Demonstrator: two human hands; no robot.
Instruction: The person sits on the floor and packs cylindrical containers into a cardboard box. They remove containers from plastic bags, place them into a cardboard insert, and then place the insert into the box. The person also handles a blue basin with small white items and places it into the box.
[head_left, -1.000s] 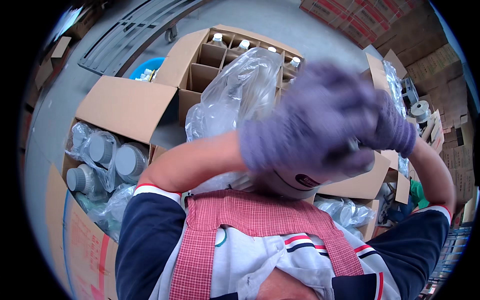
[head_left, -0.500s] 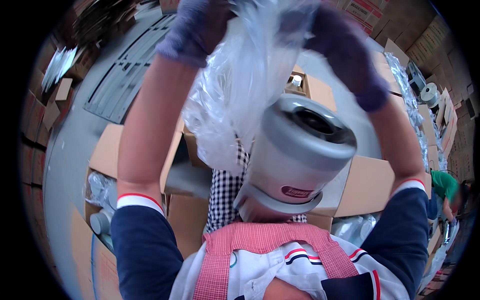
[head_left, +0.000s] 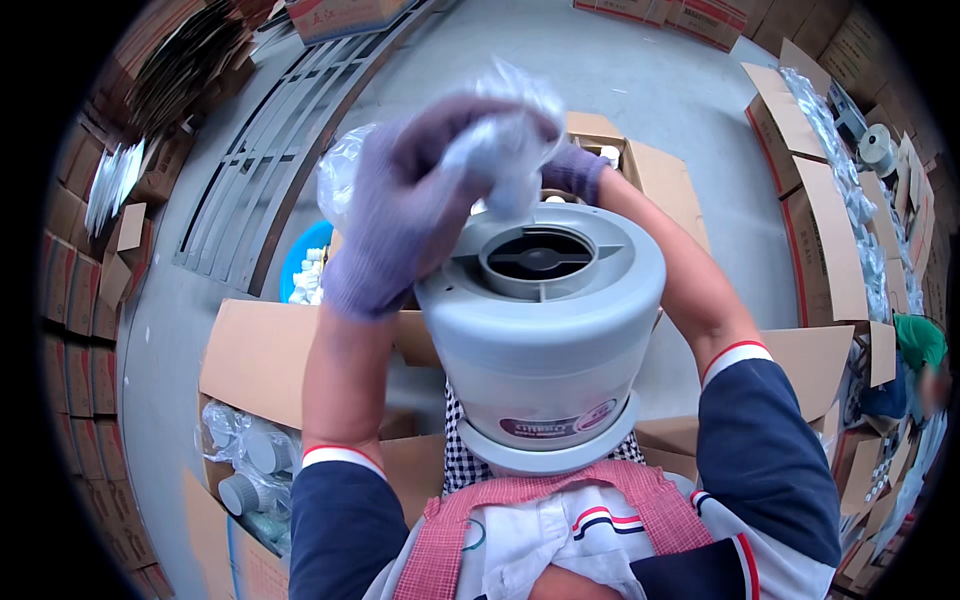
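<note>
A large round grey plastic container (head_left: 545, 365) with a dark red label stands against my lap. A dark round recess lies in the middle of its upper end, facing up. My left hand (head_left: 415, 195), in a purple-grey knit glove, is closed around a bunched clear plastic bag (head_left: 510, 165) above the container's left rim. Part of the bag puffs out on the far side of that hand. My right hand (head_left: 575, 172), gloved alike, reaches beyond the container's far rim; its fingers are hidden behind the bag and the container.
An open carton (head_left: 670, 195) with white-capped bottles stands just beyond the container. Left of it is a blue tub (head_left: 310, 240) of small white bottles. Bagged plastic jars (head_left: 255, 465) fill a carton at my left. A metal rack (head_left: 270, 140) lies further off; a green-clad person (head_left: 915, 345) bends at the right.
Both hands have come down and nearer, the bag gathering into a bunch in my left hand. The container has turned more upright and shifted slightly left.
</note>
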